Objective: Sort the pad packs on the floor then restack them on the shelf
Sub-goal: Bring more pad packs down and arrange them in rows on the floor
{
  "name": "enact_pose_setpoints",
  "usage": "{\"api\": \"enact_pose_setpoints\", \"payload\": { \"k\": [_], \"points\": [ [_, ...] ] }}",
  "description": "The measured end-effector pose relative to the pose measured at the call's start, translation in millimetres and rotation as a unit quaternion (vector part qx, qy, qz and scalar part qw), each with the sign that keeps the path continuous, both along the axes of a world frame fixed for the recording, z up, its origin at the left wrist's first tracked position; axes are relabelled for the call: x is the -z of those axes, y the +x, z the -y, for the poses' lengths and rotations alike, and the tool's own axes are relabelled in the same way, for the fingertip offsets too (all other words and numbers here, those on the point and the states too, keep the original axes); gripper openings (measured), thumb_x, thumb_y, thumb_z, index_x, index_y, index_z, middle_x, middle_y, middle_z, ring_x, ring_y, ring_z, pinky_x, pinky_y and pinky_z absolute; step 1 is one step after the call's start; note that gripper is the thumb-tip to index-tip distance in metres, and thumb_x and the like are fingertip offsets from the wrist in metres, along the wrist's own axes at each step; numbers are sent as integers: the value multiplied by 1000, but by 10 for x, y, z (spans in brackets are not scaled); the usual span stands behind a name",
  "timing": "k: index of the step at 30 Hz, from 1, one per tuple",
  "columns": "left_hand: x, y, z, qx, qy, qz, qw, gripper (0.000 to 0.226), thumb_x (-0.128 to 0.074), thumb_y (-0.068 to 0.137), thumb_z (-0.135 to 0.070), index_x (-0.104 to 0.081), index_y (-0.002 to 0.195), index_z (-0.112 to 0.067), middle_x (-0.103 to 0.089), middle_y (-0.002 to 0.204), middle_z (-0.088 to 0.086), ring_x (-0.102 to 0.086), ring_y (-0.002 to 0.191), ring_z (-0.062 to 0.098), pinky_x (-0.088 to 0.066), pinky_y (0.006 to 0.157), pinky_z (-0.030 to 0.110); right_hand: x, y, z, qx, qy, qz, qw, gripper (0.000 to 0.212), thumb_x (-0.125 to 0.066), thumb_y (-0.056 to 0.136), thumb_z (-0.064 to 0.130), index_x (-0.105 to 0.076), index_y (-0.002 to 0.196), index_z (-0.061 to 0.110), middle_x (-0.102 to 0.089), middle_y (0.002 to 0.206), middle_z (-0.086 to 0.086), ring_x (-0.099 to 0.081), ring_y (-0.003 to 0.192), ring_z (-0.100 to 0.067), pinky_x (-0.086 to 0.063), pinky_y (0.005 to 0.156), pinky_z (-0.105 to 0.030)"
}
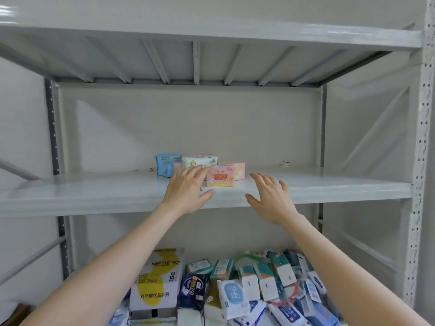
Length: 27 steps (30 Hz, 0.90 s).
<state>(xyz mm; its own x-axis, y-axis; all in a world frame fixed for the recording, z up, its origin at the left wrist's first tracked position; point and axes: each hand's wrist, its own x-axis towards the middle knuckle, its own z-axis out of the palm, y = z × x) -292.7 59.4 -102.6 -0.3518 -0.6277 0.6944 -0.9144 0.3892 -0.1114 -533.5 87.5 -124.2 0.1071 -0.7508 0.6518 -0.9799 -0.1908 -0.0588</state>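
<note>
Grey steel shelf (94, 194) at hand height, mid tier. L hand (188, 190) out flat over front edge, palm down, fingers straight and slightly spread, thumb out to the side; nothing gripped. R hand (270, 198) alongside, apart from L, likewise flat and spread, nothing gripped. Hovering over the bare board or resting on it: cannot tell which.

Pad packs on shelf, small cluster just beyond L fingertips:
- pink pack (220, 178) w/ yellow base, just right of L fingertips, between the two hands and farther in than both. Contact w/ L fingers poss. but unclear from this angle.
- behind and right of it, second pink pack (239, 170), touching or nearly so.
- white-green pack (200, 161) directly beyond L fingertips, raised above shelf level, prob. on another pack mostly hidden by the fingers.
- blue pack (166, 164) upright, left of L fingertips, at far-left end of cluster.

Lower down, beneath both forearms: jumbled heap of packs (259, 285), mixed white, teal, blue, orange, many overlapping. Dark blue pack (191, 290) at the heap's L-forearm side. White-and-yellow carton (156, 283) just left of that, close under L forearm, printed w/ Chinese characters.
</note>
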Motion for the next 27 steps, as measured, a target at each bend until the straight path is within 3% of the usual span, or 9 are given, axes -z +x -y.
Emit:
{"api": "enact_pose_setpoints", "payload": {
  "k": [6, 11, 18, 24, 27],
  "points": [
    [-159, -103, 688, 22, 20, -34, 999, 73, -43, 84, -67, -32, 145, -30, -37, 151, -8, -34, 138, 17, -29, 110, 40, -326, -251, 742, -53, 20, 15, 998, 61, -46, 95, 46, -26, 148, 24, -37, 150, 3, -36, 134, -24, -27, 108, -42],
    [-242, -199, 1091, 53, 121, -98, 986, 75, -55, 84, -64, -25, 147, -37, -32, 153, -11, -40, 132, 14, -38, 104, 38, -537, -393, 1361, -96, 54, 20, 994, 62, -46, 95, 47, -24, 149, 25, -35, 152, 2, -33, 137, -23, -29, 106, -44],
    [-240, -211, 1433, 79, 197, -137, 968, 72, -58, 85, -58, -30, 147, -35, -37, 149, -10, -33, 137, 11, -34, 111, 41, -811, -450, 2124, -144, 132, 28, 980, 71, -51, 90, 54, -24, 149, 25, -32, 154, -1, -30, 140, -25, -28, 111, -50],
    [-234, -149, 1520, 92, 210, -206, 951, 61, -67, 80, -54, -49, 134, -31, -47, 133, -16, -47, 121, 4, -44, 103, 30, -880, -344, 2534, -182, 216, 73, 957, 75, -61, 88, 46, -25, 151, 27, -31, 155, -2, -31, 141, -24, -27, 110, -35],
    [-237, -72, 1519, 95, 206, -245, 943, 54, -73, 76, -51, -56, 124, -32, -53, 125, -19, -53, 113, 2, -46, 97, 25, -841, -271, 2629, -199, 249, 87, 944, 68, -60, 88, 45, -34, 148, 26, -38, 151, -1, -35, 138, -21, -29, 106, -31]
  ]
}}
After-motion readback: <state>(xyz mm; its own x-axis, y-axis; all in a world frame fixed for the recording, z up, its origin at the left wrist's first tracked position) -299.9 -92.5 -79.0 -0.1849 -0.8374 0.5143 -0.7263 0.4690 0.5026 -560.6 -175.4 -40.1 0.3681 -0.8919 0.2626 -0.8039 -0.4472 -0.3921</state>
